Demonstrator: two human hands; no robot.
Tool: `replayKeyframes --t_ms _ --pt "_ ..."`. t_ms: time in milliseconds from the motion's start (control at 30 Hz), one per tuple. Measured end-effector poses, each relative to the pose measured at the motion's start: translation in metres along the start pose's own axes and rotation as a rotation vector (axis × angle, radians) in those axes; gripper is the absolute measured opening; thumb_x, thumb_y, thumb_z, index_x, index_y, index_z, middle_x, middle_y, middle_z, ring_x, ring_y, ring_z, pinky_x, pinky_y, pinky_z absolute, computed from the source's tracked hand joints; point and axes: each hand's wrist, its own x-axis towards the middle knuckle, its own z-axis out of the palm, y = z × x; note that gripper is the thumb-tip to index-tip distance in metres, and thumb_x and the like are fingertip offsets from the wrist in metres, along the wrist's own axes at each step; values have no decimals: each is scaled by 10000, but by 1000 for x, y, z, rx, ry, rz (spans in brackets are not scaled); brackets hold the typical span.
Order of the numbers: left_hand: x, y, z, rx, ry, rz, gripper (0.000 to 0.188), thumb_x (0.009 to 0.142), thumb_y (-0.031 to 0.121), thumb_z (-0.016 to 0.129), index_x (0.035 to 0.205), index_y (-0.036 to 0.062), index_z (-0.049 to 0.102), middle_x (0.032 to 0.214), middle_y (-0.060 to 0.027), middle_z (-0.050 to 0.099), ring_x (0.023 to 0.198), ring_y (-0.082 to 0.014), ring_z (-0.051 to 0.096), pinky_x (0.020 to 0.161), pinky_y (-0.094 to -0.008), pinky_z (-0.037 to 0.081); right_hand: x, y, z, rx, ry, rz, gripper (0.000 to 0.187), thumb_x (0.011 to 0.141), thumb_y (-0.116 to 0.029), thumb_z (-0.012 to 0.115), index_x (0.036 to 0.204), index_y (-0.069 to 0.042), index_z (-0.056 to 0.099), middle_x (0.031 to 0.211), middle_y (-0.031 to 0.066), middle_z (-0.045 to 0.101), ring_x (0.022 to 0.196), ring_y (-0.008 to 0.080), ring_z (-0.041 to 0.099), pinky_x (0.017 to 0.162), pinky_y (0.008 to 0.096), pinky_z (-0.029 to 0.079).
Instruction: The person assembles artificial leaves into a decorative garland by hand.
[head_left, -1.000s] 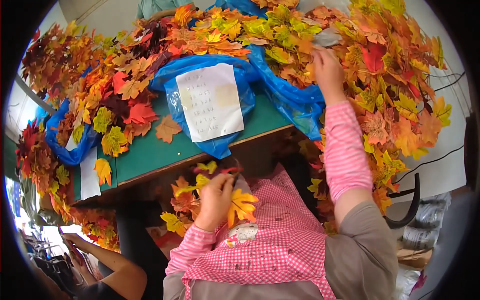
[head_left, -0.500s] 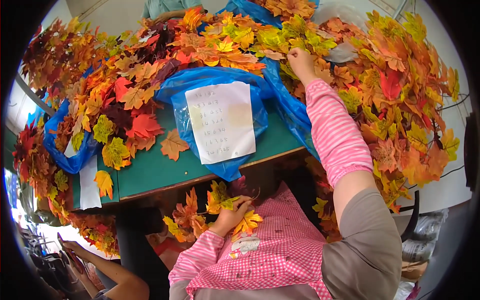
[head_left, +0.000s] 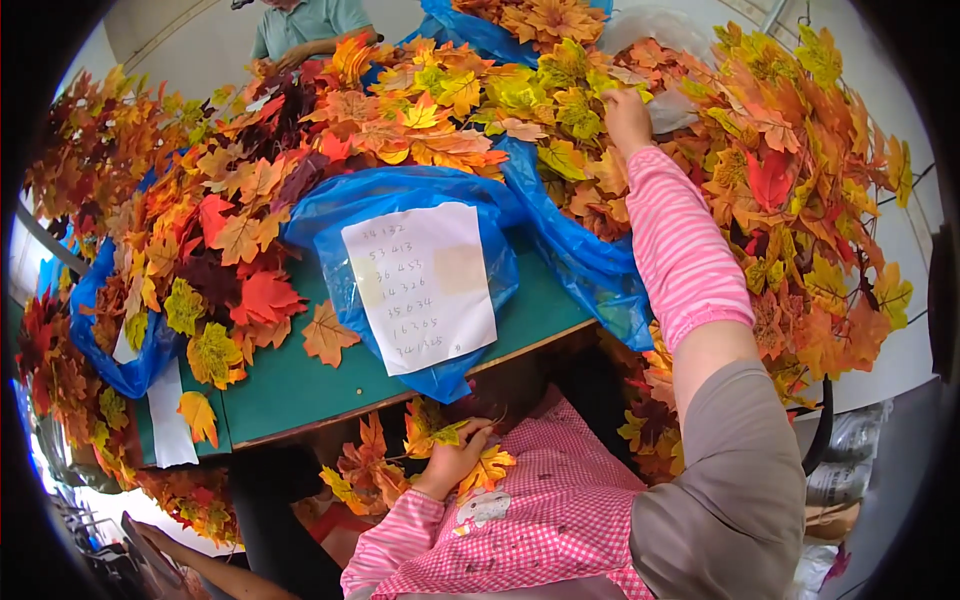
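In my left hand (head_left: pixel 456 461), low in front of the checked apron, is an artificial maple leaf branch (head_left: pixel 372 462) with orange, yellow and dark red leaves. My fingers are closed round its thin stem. My right arm stretches far over the table, and my right hand (head_left: pixel 629 122) is at the heap of yellow-green artificial maple leaves (head_left: pixel 578 112). Its fingers are pinched together against the leaves; what lies between them is too small to make out.
A white handwritten sheet (head_left: pixel 420 290) lies on blue plastic bags (head_left: pixel 400 187) on the green table (head_left: pixel 290 385). Leaves in red, orange and yellow heap along the back and both sides. Another person (head_left: pixel 312 30) is across the table, and someone's arm (head_left: pixel 215 568) shows at lower left.
My right hand has shifted slightly right and down among the yellow leaves. The left hand keeps the branch. The view has tilted, showing more of the person opposite.
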Motion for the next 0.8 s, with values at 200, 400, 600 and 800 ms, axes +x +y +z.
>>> replayKeyframes --t_ms 200,400,600,800 --pt "5 -13 -4 178 -69 8 184 966 70 511 1113 -24 569 969 -65 643 876 -121 640 783 -217 502 -3 -13 -11 -668 -158 -213 251 891 -164 531 1090 -169 683 1169 88 515 1123 299 461 945 482 391" --pt "5 -7 1 118 23 -10 153 915 103 594 1022 1 635 909 -76 663 829 -144 624 734 -251 485 11 -16 -17 -463 -35 -195 170 891 -232 560 991 -131 652 1174 38 546 1153 271 452 965 475 338" --pt "-9 7 6 24 -19 36 144 915 93 581 1013 1 635 948 -104 654 852 -207 649 747 -289 500 -20 -75 -45 -47 621 -503 113 859 -195 601 914 -97 614 1074 54 619 1060 282 538 934 456 360" --pt "-22 60 3 263 45 460 149 819 26 634 962 6 671 878 -137 616 837 -294 615 728 -340 498 -231 -174 -131 853 -236 -401 146 954 -144 503 1037 -38 560 943 113 617 898 298 596 831 369 459"
